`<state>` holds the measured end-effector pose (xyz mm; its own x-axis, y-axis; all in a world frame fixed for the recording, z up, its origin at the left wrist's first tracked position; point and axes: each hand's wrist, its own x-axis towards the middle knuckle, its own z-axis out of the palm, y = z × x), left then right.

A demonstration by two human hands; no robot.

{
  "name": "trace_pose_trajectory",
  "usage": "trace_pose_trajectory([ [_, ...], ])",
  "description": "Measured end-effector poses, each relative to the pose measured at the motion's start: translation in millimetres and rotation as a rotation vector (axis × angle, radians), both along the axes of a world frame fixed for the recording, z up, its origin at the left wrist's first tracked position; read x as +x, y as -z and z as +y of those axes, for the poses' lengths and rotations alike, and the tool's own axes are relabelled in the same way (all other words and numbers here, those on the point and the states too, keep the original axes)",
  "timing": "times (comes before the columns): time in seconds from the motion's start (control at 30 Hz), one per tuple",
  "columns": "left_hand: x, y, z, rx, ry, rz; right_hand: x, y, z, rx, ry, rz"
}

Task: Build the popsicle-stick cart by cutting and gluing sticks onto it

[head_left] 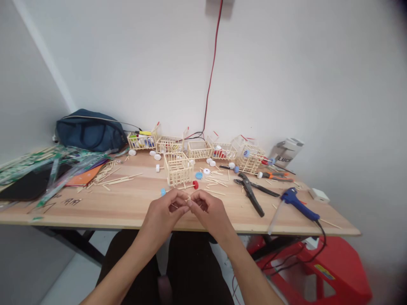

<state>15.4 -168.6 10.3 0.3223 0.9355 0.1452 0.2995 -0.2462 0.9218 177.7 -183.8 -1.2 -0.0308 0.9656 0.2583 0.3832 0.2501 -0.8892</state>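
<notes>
My left hand [168, 209] and my right hand [208, 209] meet over the front of the table, fingers closed in a pinch. Between the fingertips shows the tip of a small pale wooden stick [188, 198]; the fingers hide most of it. Just beyond stands a little cart basket [178, 170] built of thin wooden sticks. In front of that basket lies a stick axle with a red cap wheel [195, 184] at one end and a light blue cap wheel [163, 192] at the other.
More stick carts [199, 150] line the wall. Loose sticks [121, 179] and a blue bag [90, 130] are on the left. To the right lie black pliers [251, 195], orange-handled pliers [276, 176] and a blue glue gun [299, 203], its cord hanging over the edge by a red stool [340, 262].
</notes>
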Motion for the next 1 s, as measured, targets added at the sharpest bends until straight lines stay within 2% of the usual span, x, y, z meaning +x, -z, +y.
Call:
trace_pose_trajectory([
  [0.2, -2.4, 0.0, 5.2, 0.007, -0.006, -0.085, 4.7, -1.4, 5.2, -0.018, -0.060, 0.103],
  [0.3, -10.1, -4.7, 12.5, 0.016, -0.001, -0.175, 16.3, -9.6, 13.8, 0.015, -0.039, 0.144],
  [0.4, -22.0, -16.2, 23.6, 0.018, -0.033, -0.284, 32.7, -25.1, 27.5, 0.049, 0.012, 0.175],
  [0.53, -37.5, -40.4, 42.3, 0.020, -0.133, -0.389, 48.5, -48.8, 52.1, 0.078, 0.045, 0.197],
  [0.73, -50.2, -70.8, 72.3, 0.056, -0.174, -0.449, 46.5, -74.3, 81.8, 0.078, 0.043, 0.143],
  [0.87, -50.1, -76.8, 87.4, 0.060, -0.143, -0.395, 41.5, -81.1, 95.1, 0.077, 0.046, 0.084],
  [1.0, -46.0, -74.2, 99.5, 0.058, -0.134, -0.353, 38.6, -81.8, 106.2, 0.062, 0.053, 0.055],
])
